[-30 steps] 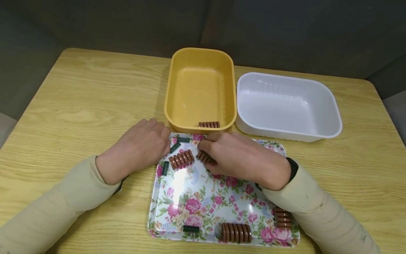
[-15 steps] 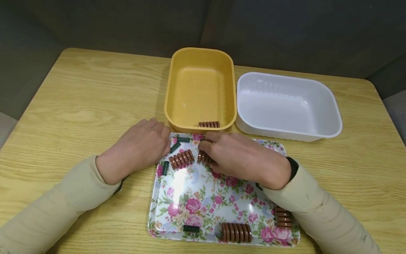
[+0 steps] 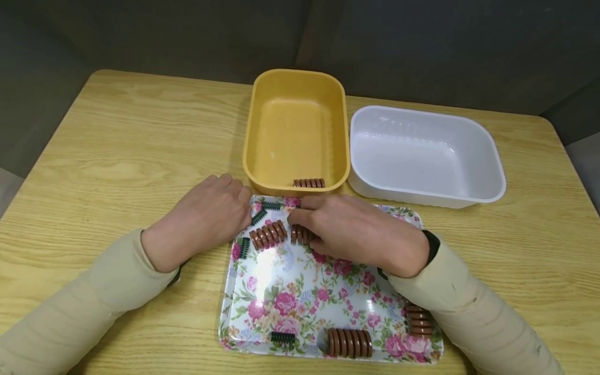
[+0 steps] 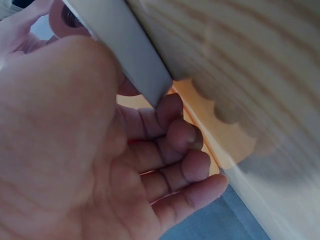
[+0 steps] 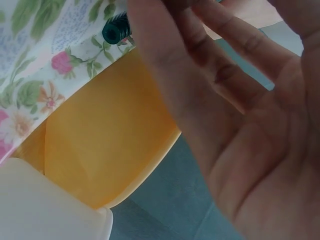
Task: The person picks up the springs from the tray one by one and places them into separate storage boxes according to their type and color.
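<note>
My left hand (image 3: 201,219) grips the left rim of a floral tray (image 3: 300,291), its fingers curled at the edge in the left wrist view. My right hand (image 3: 356,234) pinches a brown coil spring (image 3: 300,234) between thumb and fingers over the tray's far part; the spring's right end is hidden. Left of it lies another brown spring (image 3: 268,235). Small dark green springs (image 3: 245,248) lie near my left hand, and one green spring (image 5: 116,30) shows in the right wrist view.
Behind the tray stands a yellow bin (image 3: 295,130) holding a brown spring (image 3: 309,183). A white bin (image 3: 424,161) stands to its right. Near the tray's front edge lie a green spring (image 3: 283,337) and a large brown spring (image 3: 349,343); another brown spring (image 3: 419,320) is beside the right sleeve.
The brown spring at my right fingers has turned from slanted to nearly level. My right fingers have shifted slightly. My left hand stays at the tray rim.
</note>
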Demonstrator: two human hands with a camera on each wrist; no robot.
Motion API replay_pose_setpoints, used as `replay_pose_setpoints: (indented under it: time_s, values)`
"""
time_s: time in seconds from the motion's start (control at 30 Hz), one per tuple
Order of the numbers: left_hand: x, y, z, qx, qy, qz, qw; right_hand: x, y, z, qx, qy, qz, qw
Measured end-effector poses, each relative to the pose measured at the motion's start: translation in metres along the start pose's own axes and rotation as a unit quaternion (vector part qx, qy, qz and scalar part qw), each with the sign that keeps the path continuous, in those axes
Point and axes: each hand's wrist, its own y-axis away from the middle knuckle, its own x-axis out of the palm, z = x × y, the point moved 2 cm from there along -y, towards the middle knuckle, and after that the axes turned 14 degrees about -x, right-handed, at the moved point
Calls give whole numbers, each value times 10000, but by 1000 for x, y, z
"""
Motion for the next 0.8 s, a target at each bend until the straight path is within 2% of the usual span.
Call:
replay_pose_setpoints:
  time_s: [0.37, 0.8]
  values:
    - [-1, -1, 0, 24, 70, -94, 9999, 0, 2, -2, -109, -34, -33, 9999]
    - [-3, -1, -1, -19, 184, -46, 9998, 4, 1, -1, -220, 247, -256, 9991]
